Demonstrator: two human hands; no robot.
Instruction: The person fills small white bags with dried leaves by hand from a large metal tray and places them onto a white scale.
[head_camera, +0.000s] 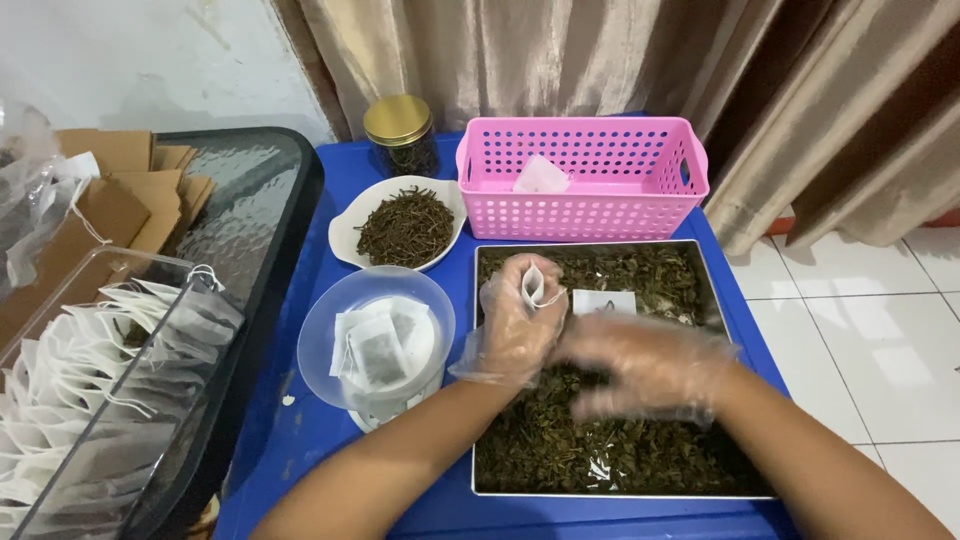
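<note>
My left hand (515, 325), in a clear plastic glove, holds a small white tea bag (534, 283) upright by its open top over the metal tray (700, 262) of loose dried tea leaves. My right hand (645, 365), also gloved and blurred by motion, hovers just above the leaves to the right of the bag; whether it holds leaves is unclear. A white card (603, 301) lies on the leaves behind it.
A clear bowl (320, 330) with filled tea bags sits on a small scale at left. Behind stand a white dish of dried leaves (405, 225), a gold-lidded jar (398, 130) and a pink basket (585, 175). A clear bin of empty bags (90, 380) stands far left.
</note>
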